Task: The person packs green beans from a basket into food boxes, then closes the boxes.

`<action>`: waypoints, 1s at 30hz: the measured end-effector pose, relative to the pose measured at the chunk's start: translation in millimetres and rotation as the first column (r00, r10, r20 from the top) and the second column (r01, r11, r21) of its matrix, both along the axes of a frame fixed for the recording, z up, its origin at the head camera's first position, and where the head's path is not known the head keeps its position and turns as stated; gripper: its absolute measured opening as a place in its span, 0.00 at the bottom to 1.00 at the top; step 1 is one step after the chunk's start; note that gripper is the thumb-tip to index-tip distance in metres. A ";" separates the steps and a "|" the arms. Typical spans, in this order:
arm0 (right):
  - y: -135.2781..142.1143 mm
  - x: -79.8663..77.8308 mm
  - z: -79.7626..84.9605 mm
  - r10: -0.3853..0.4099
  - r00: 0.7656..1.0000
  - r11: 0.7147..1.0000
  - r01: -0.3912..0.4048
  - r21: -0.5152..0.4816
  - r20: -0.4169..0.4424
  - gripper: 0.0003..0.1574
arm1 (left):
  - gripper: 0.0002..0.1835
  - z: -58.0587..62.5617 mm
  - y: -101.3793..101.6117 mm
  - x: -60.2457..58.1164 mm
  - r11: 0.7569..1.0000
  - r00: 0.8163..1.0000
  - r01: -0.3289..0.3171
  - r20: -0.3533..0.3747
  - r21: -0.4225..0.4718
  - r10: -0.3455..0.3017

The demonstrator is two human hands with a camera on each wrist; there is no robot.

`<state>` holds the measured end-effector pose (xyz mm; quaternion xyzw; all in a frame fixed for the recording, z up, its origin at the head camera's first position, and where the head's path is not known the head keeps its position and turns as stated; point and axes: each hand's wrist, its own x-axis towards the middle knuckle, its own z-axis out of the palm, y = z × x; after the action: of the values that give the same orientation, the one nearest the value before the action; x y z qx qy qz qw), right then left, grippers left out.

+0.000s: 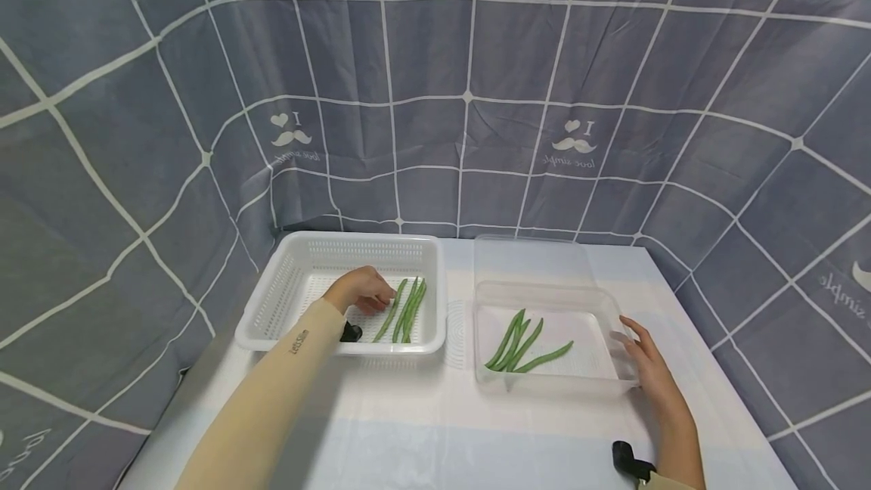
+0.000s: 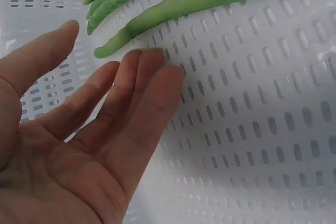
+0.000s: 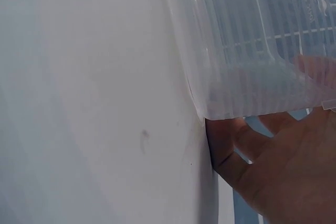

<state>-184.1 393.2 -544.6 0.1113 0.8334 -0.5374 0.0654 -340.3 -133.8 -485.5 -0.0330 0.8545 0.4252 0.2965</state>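
In the head view my left hand (image 1: 365, 289) is inside a white perforated basket (image 1: 272, 263), beside several green beans (image 1: 410, 311). The left wrist view shows its fingers extended and the thumb apart, with nothing held. The nearest green bean (image 2: 199, 1) lies just past the fingertips; whether they touch it I cannot tell. My right hand (image 1: 653, 376) holds the right side of a clear plastic container (image 1: 544, 293), and some fingers show through its wall in the right wrist view. Inside the container, at the left, lie several green beans (image 1: 515, 342).
Basket and container stand side by side on a white-covered table (image 1: 408, 429). A clear lid-like panel (image 1: 531, 259) extends behind the container. Grey gridded curtain (image 1: 429, 127) surrounds the back and sides. A black device (image 1: 629, 461) is on the right wrist.
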 end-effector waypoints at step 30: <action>0.4 -2.8 1.0 0.007 1.000 1.000 -0.007 -0.008 0.015 0.39 | 0.14 -6.5 25.1 -1.1 0.995 0.997 0.079 0.003 0.062 -0.079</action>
<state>-186.9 393.5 -543.6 0.1122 0.8310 -0.5397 0.0740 -341.4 -108.7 -491.9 0.0089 0.8407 0.4393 0.3165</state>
